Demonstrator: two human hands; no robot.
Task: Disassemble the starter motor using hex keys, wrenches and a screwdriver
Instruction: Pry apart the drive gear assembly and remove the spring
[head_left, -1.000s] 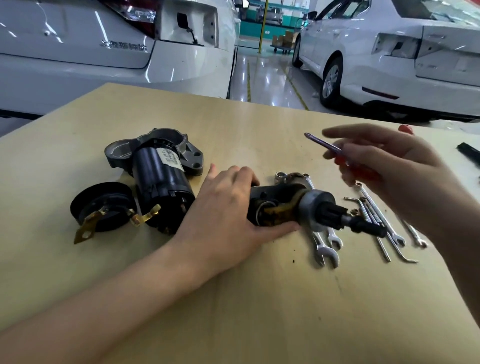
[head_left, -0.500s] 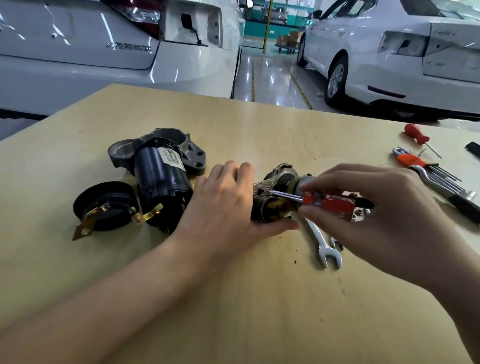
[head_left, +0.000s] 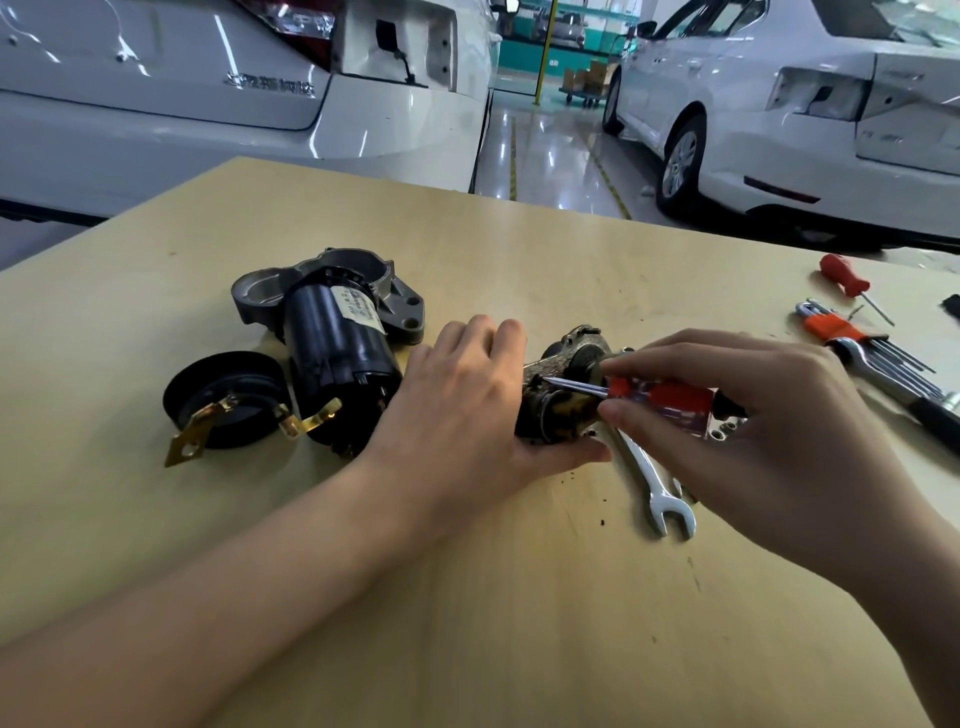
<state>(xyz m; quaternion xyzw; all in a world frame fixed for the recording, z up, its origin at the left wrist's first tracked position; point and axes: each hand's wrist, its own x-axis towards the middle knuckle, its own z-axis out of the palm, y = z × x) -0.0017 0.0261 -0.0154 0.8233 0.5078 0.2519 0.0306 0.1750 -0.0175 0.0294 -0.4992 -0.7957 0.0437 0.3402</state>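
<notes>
A dirty starter motor core (head_left: 558, 402) lies on the wooden table (head_left: 467, 597); my left hand (head_left: 467, 405) grips its left end, thumb under it. My right hand (head_left: 737, 436) holds a red-handled screwdriver (head_left: 660, 397) sideways, its tip touching the core's top near my left fingers. The black motor housing (head_left: 337, 358) with its grey aluminium nose lies to the left. A black end cap (head_left: 223, 400) with brass tabs sits beside it.
Open-end wrenches (head_left: 657, 493) lie under my right hand. A hex key set in an orange holder (head_left: 852, 343), a ratchet wrench and a small red screwdriver (head_left: 844, 275) lie at the right edge. Two white cars stand behind the table.
My right hand came down from above the table with the screwdriver and set its tip on the core. My left hand kept its grip. The view shifted slightly.
</notes>
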